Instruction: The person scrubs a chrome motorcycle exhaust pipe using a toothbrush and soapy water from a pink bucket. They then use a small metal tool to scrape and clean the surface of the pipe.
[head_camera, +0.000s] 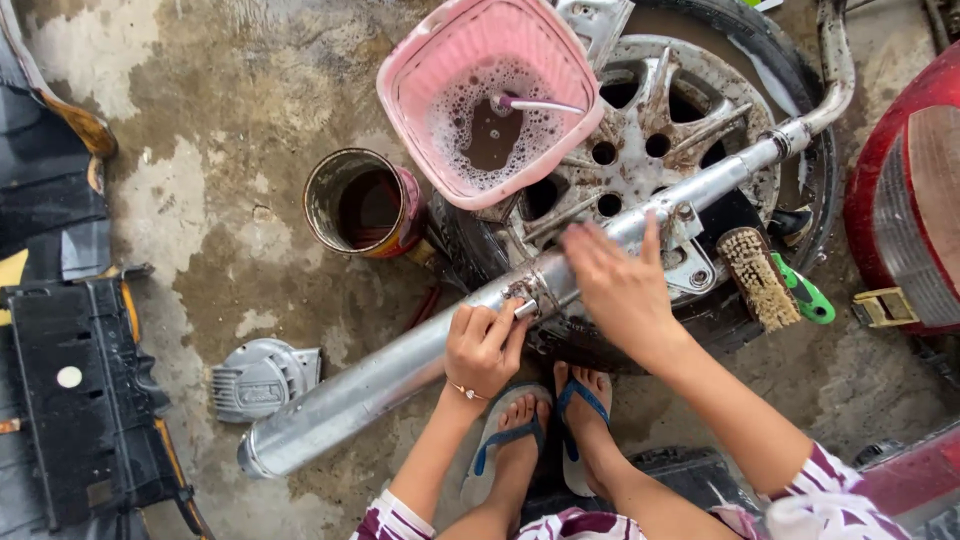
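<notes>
Scrubbing, item one: the long silver metal exhaust pipe (400, 370), lying slantwise across the grey alloy wheel (640, 140) on wet concrete. My left hand (482, 348) pinches a small silvery pad (526, 309) against the pipe's rusty clamp, fingers curled tight. My right hand (620, 285) rests flat, fingers spread, steadying the pipe. I judge short, firm strokes best here, with the right hand pressing down. Nearby: pink plastic basket of suds (490, 100), rusty tin can (365, 205), green-handled bristle brush (765, 280).

A motorbike repair yard: wet, stained concrete floor (220, 120), a spoked alloy wheel (650, 140), a long chrome exhaust pipe (380, 380), black plastic fairing panels (80, 400).
</notes>
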